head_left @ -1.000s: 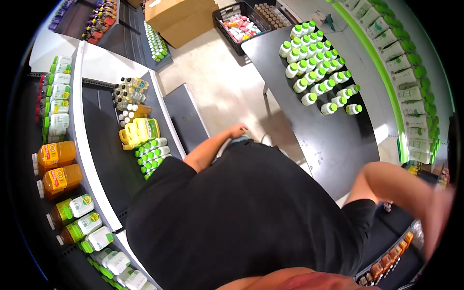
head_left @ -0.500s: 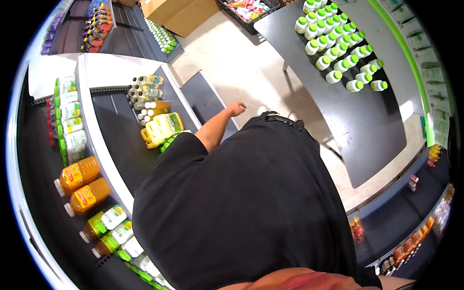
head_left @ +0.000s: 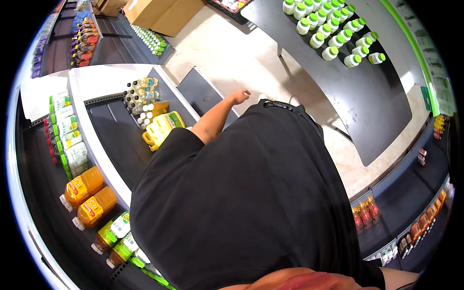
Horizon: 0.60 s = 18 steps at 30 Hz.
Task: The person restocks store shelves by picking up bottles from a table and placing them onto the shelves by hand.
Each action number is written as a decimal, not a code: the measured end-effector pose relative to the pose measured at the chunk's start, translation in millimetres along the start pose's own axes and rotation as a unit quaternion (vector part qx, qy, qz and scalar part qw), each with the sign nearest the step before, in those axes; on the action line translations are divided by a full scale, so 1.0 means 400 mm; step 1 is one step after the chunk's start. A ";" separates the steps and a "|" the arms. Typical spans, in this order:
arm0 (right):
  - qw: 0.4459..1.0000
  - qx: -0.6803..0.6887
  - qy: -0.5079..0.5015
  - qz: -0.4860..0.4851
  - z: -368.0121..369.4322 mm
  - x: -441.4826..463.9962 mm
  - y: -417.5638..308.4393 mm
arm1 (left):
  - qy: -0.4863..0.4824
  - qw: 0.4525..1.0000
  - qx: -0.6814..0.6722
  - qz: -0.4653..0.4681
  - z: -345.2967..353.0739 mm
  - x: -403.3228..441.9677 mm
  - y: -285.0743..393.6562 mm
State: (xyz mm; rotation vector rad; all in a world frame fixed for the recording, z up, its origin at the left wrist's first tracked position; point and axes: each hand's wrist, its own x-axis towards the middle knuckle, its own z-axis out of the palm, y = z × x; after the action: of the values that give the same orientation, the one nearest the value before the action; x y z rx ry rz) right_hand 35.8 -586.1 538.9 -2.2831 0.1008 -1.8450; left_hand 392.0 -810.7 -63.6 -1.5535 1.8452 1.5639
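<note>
Head view. The left hand point(head_left: 240, 96), grip loosely parted, hangs near the edge of the low shelf point(head_left: 198, 92); the right hand's grip cannot be told. Open floor point(head_left: 217, 53) extends to the tabletop point(head_left: 357, 104), bearing green-capped bottles point(head_left: 330, 54). Yellow jugs point(head_left: 164, 126) occupy the left shelf point(head_left: 113, 130); a black crate point(head_left: 231, 14) holds colourful packages point(head_left: 234, 4).

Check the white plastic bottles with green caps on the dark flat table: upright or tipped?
Upright: the white bottles stand on the dark table, green caps uppermost; none visible lies on its side.
</note>
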 end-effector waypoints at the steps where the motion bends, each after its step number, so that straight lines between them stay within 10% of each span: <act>1: 1.000 -0.002 -0.001 0.000 0.004 0.000 -0.006 | 0.006 1.000 0.015 0.011 0.003 0.004 -0.008; 18: 0.999 -0.032 -0.020 0.000 0.012 0.023 -0.075 | 0.000 0.999 0.035 0.024 0.061 0.007 -0.056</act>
State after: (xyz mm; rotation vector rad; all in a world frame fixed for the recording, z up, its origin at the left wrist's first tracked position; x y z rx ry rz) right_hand 40.2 -558.0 552.7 -2.3622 0.1568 -1.8203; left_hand 399.5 -788.6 -87.2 -1.4890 1.9295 1.5032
